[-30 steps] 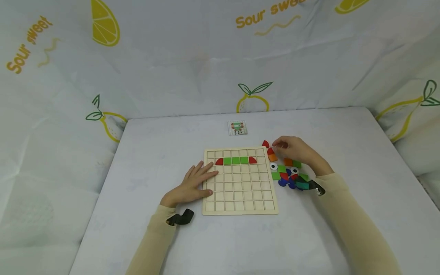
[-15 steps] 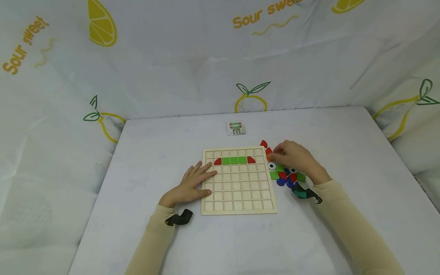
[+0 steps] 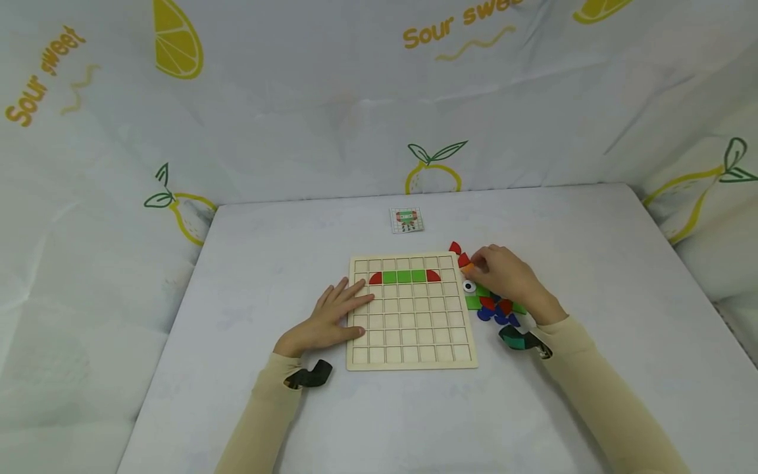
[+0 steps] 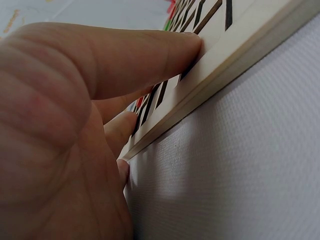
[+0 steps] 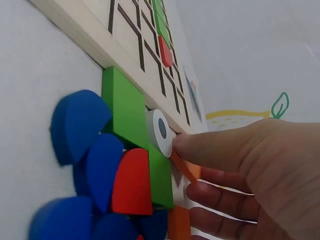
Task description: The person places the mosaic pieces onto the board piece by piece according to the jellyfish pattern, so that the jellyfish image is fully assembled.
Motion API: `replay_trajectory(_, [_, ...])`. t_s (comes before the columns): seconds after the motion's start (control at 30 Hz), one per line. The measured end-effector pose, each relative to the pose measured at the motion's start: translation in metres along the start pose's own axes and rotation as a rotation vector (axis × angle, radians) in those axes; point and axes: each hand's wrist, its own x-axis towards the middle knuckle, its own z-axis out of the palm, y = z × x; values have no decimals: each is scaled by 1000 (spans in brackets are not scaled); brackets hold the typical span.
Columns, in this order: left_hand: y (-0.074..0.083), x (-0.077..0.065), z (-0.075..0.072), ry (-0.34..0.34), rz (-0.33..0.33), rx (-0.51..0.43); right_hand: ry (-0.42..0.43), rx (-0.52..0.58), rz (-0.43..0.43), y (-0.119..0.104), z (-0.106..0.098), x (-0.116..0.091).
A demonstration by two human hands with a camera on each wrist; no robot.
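My left hand (image 3: 324,324) lies with spread, straight fingers on the left edge of a wooden grid board (image 3: 416,339). In the left wrist view its thumb (image 4: 170,50) presses the board's rim. A row of green squares (image 3: 404,276) with a red quarter-round at each end fills part of an upper row. Beside the board's right edge, my right hand (image 3: 508,276) pinches an orange square tile (image 5: 189,167) between thumb and index finger; the tile tilts up from the table. A white eye disc (image 5: 160,131) sits right by the thumb tip.
Loose pieces crowd the board's right side: green squares (image 5: 127,107), blue rounded pieces (image 5: 80,122), a red quarter-round (image 5: 132,182) and another orange tile (image 5: 179,222). A small printed pattern card (image 3: 406,220) lies behind the board. White cloth hangs at the back.
My right hand has come down slightly from beside the red pieces to the orange tile and now pinches it. The left hand stays put on the board.
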Motion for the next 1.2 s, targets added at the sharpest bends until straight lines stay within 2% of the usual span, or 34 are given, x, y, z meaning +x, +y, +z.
replay_trajectory(0.23, [0,0,0,5,0,-5,13,148,8,1,-4,-1])
replay_trajectory(0.5, [0,-1,0,3,2,3,29,252,-31,-16,-15,1])
replay_trajectory(0.77, [0,-1,0,9,9,-2,-6,237,-185,-31,-3,3])
replay_trajectory(1.03, [-1,-1,-1,11,20,0,-60,193,-289,-34,11,7])
replay_trajectory(1.2, [-1,-1,0,8,14,-2,-87,185,-313,-34,16,7])
